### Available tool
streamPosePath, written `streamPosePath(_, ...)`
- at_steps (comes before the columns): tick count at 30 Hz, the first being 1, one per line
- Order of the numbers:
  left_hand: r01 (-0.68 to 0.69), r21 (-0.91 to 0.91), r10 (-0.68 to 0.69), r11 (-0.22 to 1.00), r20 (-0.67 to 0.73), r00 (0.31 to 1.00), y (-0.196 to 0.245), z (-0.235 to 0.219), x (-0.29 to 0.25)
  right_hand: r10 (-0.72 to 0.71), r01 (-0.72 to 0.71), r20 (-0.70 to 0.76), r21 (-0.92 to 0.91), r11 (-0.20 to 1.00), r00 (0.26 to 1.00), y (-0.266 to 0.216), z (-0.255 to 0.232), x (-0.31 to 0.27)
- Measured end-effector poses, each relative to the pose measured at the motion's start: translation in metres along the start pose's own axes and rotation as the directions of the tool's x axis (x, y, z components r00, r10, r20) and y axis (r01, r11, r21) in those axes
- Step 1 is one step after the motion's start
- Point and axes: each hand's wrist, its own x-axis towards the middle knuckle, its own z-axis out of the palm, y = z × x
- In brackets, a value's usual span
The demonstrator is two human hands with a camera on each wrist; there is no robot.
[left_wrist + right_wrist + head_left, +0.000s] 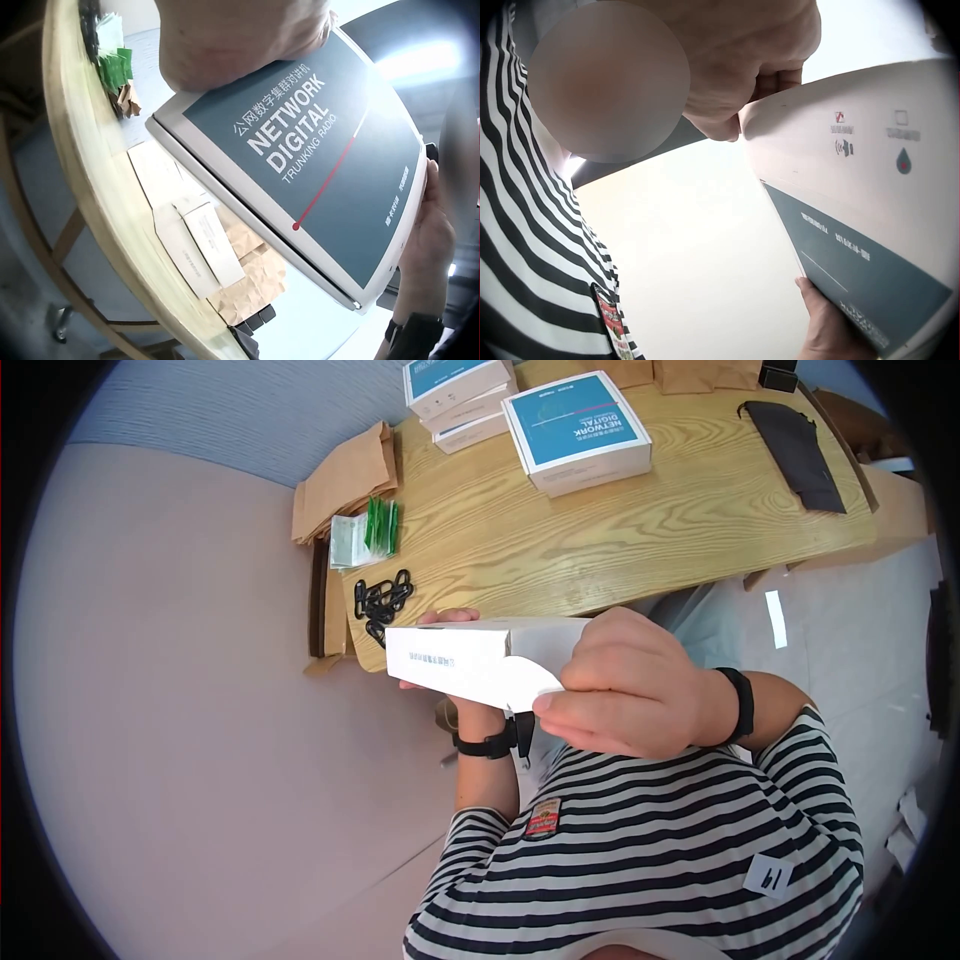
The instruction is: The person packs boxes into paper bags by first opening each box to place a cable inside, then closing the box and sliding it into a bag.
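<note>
- Off the table's (480, 535) near edge: box (435, 663) raised, left hand (450, 616) gripping its side, right hand (632, 685) pinching flap (528, 682).
- Progress, judged: lid (300, 165) nearly down; flap outside, untucked.
- Room: shirt (640, 810) close on the side away from the table; table edge bounds the opposite side.

On the table (480, 530): cables (382, 600) left, boxes (578, 432) (3 stacked) between, pouch (800, 458) right.
</note>
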Motion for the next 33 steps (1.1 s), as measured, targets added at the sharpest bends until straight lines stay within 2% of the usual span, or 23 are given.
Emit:
streamPosePath(5,-0.062,0.146,0.070,0.987,-0.047,0.996,0.002,0.004,-0.005,0.038,-0.038,-0.025,0.003,0.999,0.999,-0.001,-0.001,-0.003)
streamPosePath(7,-0.066,0.273,0.098,0.960,-0.104,0.990,0.003,0.005,-0.007,0.045,-0.046,-0.031,0.000,0.999,0.998,-0.001,-0.001,-0.003)
streamPosePath(11,-0.075,0.232,0.114,0.970,-0.160,0.980,0.001,0.011,-0.011,0.071,-0.071,-0.037,-0.012,0.997,0.997,-0.003,-0.003,-0.003)
streamPosePath(13,-0.072,-0.044,0.060,0.996,-0.229,0.972,0.000,0.012,-0.012,0.081,-0.082,-0.047,-0.018,0.996,0.996,-0.004,-0.003,-0.004)
streamPosePath(14,-0.071,-0.044,0.059,0.996,-0.228,0.972,0.000,0.011,-0.012,0.091,-0.092,-0.056,-0.024,0.995,0.994,-0.005,-0.003,-0.004)
streamPosePath(16,-0.071,0.160,0.097,0.985,-0.165,0.981,0.001,0.008,-0.011,0.101,-0.102,-0.048,-0.018,0.995,0.994,-0.005,-0.005,-0.004)
streamPosePath(17,-0.070,0.160,0.097,0.985,-0.165,0.982,0.001,0.010,-0.011,0.111,-0.111,-0.039,-0.010,0.994,0.993,-0.004,-0.005,-0.004)
streamPosePath(19,-0.062,0.287,0.116,0.956,-0.177,0.977,0.003,0.015,-0.010,0.129,-0.129,-0.021,0.015,0.992,0.991,-0.003,-0.006,-0.005)
streamPosePath(22,-0.085,0.237,0.110,0.968,-0.092,0.990,0.003,0.017,-0.006,0.167,-0.168,0.019,0.062,0.984,0.986,-0.001,-0.007,-0.004)
streamPosePath(26,-0.085,0.199,0.098,0.976,-0.052,0.994,0.002,0.013,-0.005,0.250,-0.255,0.060,0.093,0.962,0.966,-0.002,-0.008,-0.004)
streamPosePath(28,-0.084,0.179,0.081,0.980,0.029,0.996,-0.001,0.007,-0.005,0.250,-0.257,0.094,0.072,0.964,0.964,0.002,-0.007,-0.006)
streamPosePath(29,-0.084,0.177,0.080,0.981,0.029,0.996,-0.001,0.007,-0.007,0.250,-0.258,0.128,0.051,0.965,0.960,0.004,-0.006,-0.007)
streamPosePath(31,0.082,0.209,-0.061,0.974,-0.104,0.993,-0.002,0.006,-0.014,0.295,-0.304,0.135,0.053,0.951,0.946,0.009,-0.004,-0.010)
streamPosePath(32,0.087,0.047,-0.083,0.995,-0.082,0.993,-0.006,0.003,-0.013,0.339,-0.349,0.141,0.058,0.935,0.930,0.011,-0.003,-0.011)
streamPosePath(33,0.087,0.045,-0.083,0.995,-0.081,0.993,-0.008,0.000,-0.014,0.339,-0.349,0.141,0.056,0.935,0.930,0.012,-0.002,-0.014)
